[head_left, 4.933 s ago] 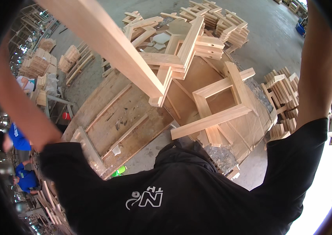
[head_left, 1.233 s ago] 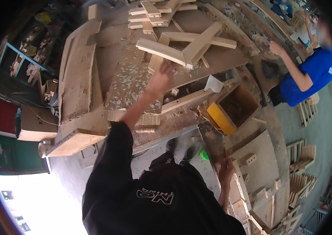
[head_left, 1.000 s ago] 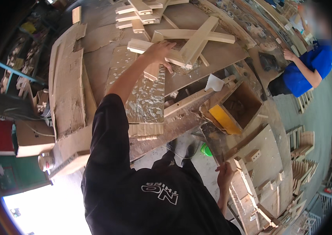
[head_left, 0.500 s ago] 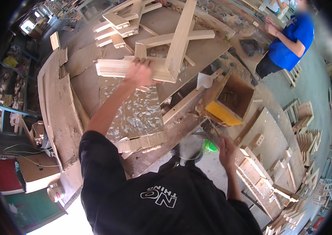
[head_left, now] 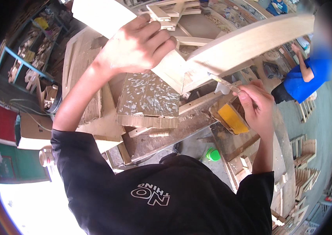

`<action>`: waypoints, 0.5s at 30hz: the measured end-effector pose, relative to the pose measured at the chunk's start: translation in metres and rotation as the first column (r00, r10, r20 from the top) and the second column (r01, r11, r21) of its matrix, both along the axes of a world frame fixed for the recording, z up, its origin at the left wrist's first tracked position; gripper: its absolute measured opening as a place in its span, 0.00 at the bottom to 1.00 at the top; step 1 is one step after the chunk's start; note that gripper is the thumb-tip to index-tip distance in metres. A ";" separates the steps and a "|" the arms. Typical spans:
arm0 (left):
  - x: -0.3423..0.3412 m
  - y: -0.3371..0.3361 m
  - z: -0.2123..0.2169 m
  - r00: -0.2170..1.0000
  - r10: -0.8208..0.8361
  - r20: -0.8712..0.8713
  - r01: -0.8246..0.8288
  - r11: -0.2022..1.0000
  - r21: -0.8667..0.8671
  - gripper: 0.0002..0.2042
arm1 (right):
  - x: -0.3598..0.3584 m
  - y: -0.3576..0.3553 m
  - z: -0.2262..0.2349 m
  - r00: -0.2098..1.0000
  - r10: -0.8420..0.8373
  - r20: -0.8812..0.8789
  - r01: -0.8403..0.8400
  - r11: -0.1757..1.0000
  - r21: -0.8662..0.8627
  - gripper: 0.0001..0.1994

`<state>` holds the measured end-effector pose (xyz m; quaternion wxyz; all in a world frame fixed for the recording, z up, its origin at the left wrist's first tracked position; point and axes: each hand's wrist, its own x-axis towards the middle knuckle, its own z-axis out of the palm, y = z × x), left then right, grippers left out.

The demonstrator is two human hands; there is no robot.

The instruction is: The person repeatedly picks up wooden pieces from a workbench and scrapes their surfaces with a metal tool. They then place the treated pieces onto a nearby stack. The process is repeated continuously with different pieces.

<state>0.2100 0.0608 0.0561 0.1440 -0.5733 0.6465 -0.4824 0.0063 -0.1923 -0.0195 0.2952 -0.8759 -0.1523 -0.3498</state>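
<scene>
The black shirt (head_left: 166, 196) fills the near edge, hiding whatever lies beneath the chest. Past it, the right hand (head_left: 258, 105) covers part of a yellow-sided box (head_left: 232, 118). Its thumb and forefinger pinch a thin stick (head_left: 228, 83), the other fingers partly hidden; the stick's tip is at the corner of a wooden frame (head_left: 244, 45), though whether it touches cannot be told. The left hand (head_left: 138, 45) has its fingers curled over the frame's left limb, gripping it, with the thumb out of sight. That limb is washed out by glare and cut off at the top; the right limb's far end meets a blurred patch.

The frame is held up above the worktop (head_left: 189, 127), near a slab (head_left: 150, 94) smeared with white. Between the worktop's front edge and the shirt is a gap of floor with a green container (head_left: 213, 154). Farther off, stacked wooden pieces (head_left: 170, 15) crowd the back, partly behind the left hand. At right stands a co-worker in blue (head_left: 307, 78), beside open floor (head_left: 322, 117).
</scene>
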 end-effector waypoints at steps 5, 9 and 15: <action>-0.035 0.003 0.025 0.996 -0.033 0.078 0.036 0.999 -0.040 0.19 | -0.006 0.005 0.011 0.999 0.021 0.037 -0.018 0.997 -0.081 0.06; -0.045 0.006 0.033 0.995 -0.045 0.083 0.048 0.998 -0.029 0.20 | -0.011 0.005 0.017 0.999 0.040 0.037 -0.034 0.988 -0.150 0.05; -0.032 -0.004 0.027 0.972 -0.199 0.125 0.214 0.970 -0.119 0.09 | -0.016 0.004 0.016 0.995 0.069 -0.069 -0.083 0.971 -0.224 0.05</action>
